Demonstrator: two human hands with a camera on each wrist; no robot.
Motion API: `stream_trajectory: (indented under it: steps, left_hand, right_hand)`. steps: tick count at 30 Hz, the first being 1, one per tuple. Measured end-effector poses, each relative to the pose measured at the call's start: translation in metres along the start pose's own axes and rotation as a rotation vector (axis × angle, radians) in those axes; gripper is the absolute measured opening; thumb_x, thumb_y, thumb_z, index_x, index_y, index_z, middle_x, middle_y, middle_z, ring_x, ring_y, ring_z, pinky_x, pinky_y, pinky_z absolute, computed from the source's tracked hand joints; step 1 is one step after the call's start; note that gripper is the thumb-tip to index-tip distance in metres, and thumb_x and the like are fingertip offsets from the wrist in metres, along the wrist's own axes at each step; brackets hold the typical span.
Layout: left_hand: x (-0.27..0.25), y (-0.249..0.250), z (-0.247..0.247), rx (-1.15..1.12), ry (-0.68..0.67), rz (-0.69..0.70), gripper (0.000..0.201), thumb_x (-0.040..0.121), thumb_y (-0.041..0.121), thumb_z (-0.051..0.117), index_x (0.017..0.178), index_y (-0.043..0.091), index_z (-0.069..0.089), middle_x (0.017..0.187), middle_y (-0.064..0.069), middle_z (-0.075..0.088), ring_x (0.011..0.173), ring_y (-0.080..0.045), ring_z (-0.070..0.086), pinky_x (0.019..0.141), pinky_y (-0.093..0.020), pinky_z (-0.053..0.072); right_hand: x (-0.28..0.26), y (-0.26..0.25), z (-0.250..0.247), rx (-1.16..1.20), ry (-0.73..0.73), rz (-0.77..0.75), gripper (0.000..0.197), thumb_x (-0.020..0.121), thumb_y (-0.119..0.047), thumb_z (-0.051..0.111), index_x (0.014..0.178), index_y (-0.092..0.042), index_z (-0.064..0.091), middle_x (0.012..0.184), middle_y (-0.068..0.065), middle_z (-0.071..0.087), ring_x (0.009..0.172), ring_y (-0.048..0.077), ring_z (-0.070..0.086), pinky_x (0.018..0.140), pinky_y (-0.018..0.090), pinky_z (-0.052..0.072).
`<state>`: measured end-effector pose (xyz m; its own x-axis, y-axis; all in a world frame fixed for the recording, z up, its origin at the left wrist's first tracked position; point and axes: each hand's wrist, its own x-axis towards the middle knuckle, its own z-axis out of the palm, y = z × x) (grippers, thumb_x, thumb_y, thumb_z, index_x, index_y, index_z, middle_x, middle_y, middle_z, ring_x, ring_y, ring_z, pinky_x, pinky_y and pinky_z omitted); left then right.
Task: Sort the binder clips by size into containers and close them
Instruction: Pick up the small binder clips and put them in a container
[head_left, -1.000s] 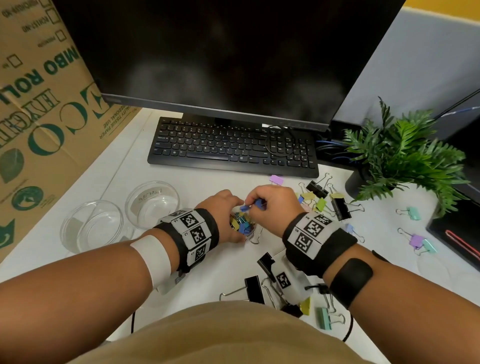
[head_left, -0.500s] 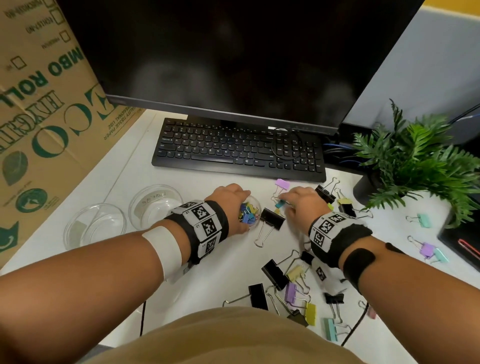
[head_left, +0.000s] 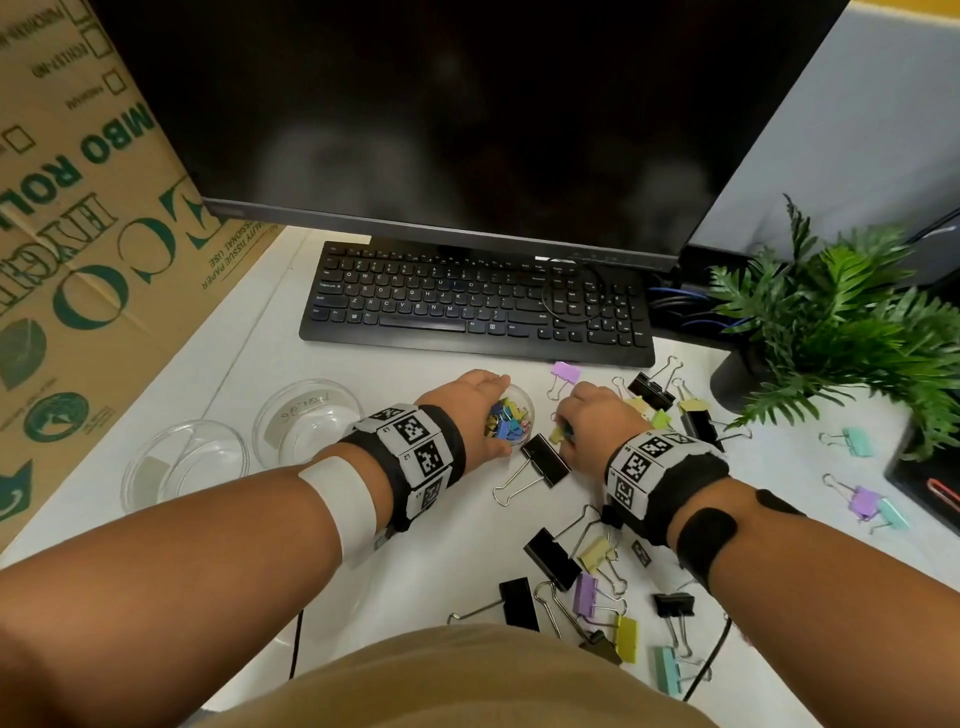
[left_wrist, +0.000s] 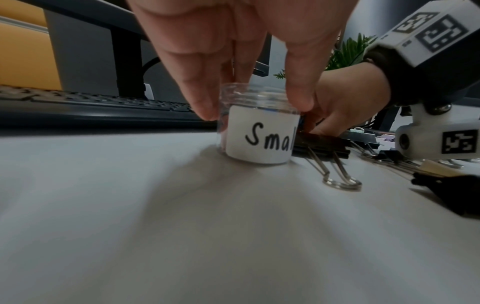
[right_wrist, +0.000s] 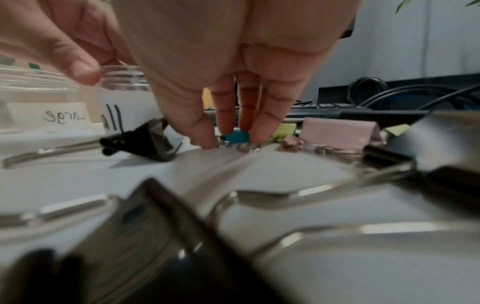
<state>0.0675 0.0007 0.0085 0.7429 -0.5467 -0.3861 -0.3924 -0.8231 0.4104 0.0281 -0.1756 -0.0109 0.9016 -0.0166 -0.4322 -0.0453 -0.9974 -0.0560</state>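
A small clear jar (head_left: 514, 415), labelled "Small" (left_wrist: 262, 135) and holding several small coloured binder clips, stands on the white desk. My left hand (head_left: 483, 410) grips its rim from above, fingers on one side (left_wrist: 202, 107) and thumb on the other. Just right of the jar, my right hand (head_left: 571, 423) reaches down to the desk. Its thumb and fingertips (right_wrist: 207, 139) pinch a small blue clip (right_wrist: 235, 136) among other small clips. A large black clip (head_left: 545, 460) lies between my hands, against the jar.
Two wider clear containers stand to the left, one labelled "Large" (head_left: 306, 421) and another (head_left: 184, 462). Several black and pastel clips (head_left: 587, 587) lie scattered at front and right. A keyboard (head_left: 467, 306), a plant (head_left: 841, 322) and a cardboard box (head_left: 78, 234) ring the area.
My right hand has left the mouth of the jar and come down on the clips to its right. My left hand still holds the jar.
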Motion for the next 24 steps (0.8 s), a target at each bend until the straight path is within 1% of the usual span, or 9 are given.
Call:
stream_trajectory:
  steps: [1,3,6,9,12,15,20,22,24]
  left_hand:
    - [-0.0002,0.0002,0.0001,-0.004,0.002,-0.001,0.081,0.084,0.04,0.064,0.148,0.02,0.019,0.153,0.004,0.024,0.137,-0.015,0.032,0.112,-0.029,0.03]
    - [-0.0006,0.0001,0.0003,-0.009,0.007,-0.004,0.081,0.084,0.04,0.065,0.148,0.021,0.02,0.152,0.004,0.025,0.136,-0.014,0.033,0.111,-0.029,0.03]
    - [-0.0013,0.0,0.0004,-0.011,0.014,-0.007,0.081,0.083,0.04,0.065,0.148,0.021,0.02,0.152,0.004,0.026,0.136,-0.014,0.033,0.111,-0.029,0.03]
    - [-0.002,0.0002,-0.0001,-0.018,0.019,-0.01,0.081,0.083,0.04,0.065,0.148,0.021,0.022,0.151,0.004,0.027,0.134,-0.014,0.035,0.11,-0.029,0.032]
    - [-0.0029,0.0007,-0.0007,-0.014,0.021,-0.009,0.081,0.083,0.041,0.065,0.148,0.021,0.021,0.15,0.005,0.028,0.133,-0.014,0.036,0.109,-0.029,0.033]
    - [-0.0036,0.0009,-0.0008,-0.014,0.02,-0.011,0.081,0.082,0.041,0.066,0.147,0.022,0.022,0.15,0.005,0.028,0.133,-0.014,0.037,0.109,-0.029,0.034]
    - [-0.0054,0.0008,-0.0006,-0.009,0.023,-0.008,0.081,0.082,0.042,0.065,0.147,0.022,0.022,0.15,0.005,0.028,0.133,-0.014,0.036,0.108,-0.029,0.033]
    - [-0.0058,0.0012,-0.0009,-0.001,0.021,-0.008,0.081,0.083,0.042,0.065,0.147,0.022,0.021,0.15,0.005,0.028,0.133,-0.013,0.036,0.108,-0.029,0.033]
    - [-0.006,0.0016,-0.0014,0.009,0.019,-0.006,0.081,0.083,0.043,0.065,0.147,0.022,0.021,0.15,0.005,0.028,0.134,-0.014,0.036,0.108,-0.029,0.033]
  right_hand:
    - [-0.0009,-0.0009,0.0004,0.004,0.001,-0.005,0.038,0.088,-0.024,0.056,0.125,-0.016,0.051,0.123,0.005,0.046,0.117,0.022,0.045,0.095,0.033,0.047]
    - [-0.003,-0.0012,0.001,0.02,0.01,-0.029,0.041,0.089,-0.02,0.055,0.129,-0.02,0.048,0.123,0.005,0.045,0.116,0.023,0.045,0.094,0.034,0.047]
    - [-0.0061,0.0005,0.0003,0.003,0.002,-0.064,0.037,0.093,-0.025,0.05,0.13,-0.026,0.05,0.124,0.005,0.045,0.117,0.024,0.045,0.095,0.034,0.046]
    - [-0.0058,0.001,-0.0005,-0.019,-0.02,-0.036,0.032,0.094,-0.028,0.049,0.125,-0.02,0.055,0.124,0.006,0.046,0.115,0.025,0.048,0.092,0.032,0.046]
    - [-0.0057,-0.0014,-0.0005,-0.061,-0.052,-0.011,0.032,0.093,-0.026,0.049,0.124,-0.017,0.054,0.125,0.007,0.044,0.116,0.026,0.047,0.094,0.035,0.047]
    - [-0.0062,-0.0025,0.0014,-0.09,-0.063,-0.017,0.032,0.095,-0.024,0.046,0.126,-0.017,0.051,0.126,0.007,0.043,0.118,0.026,0.044,0.095,0.036,0.047]
    - [-0.0076,-0.0037,0.0001,-0.133,-0.081,-0.02,0.028,0.094,-0.021,0.047,0.12,-0.013,0.054,0.119,0.009,0.049,0.109,0.026,0.053,0.089,0.033,0.048]
    - [-0.0081,-0.0056,-0.0004,-0.168,-0.105,-0.029,0.029,0.093,-0.019,0.048,0.12,-0.012,0.054,0.118,0.008,0.05,0.108,0.026,0.055,0.086,0.032,0.048]
    - [-0.0092,-0.0073,0.0007,-0.221,-0.12,-0.055,0.029,0.093,-0.015,0.048,0.121,-0.011,0.053,0.117,0.008,0.052,0.107,0.026,0.055,0.087,0.034,0.049]
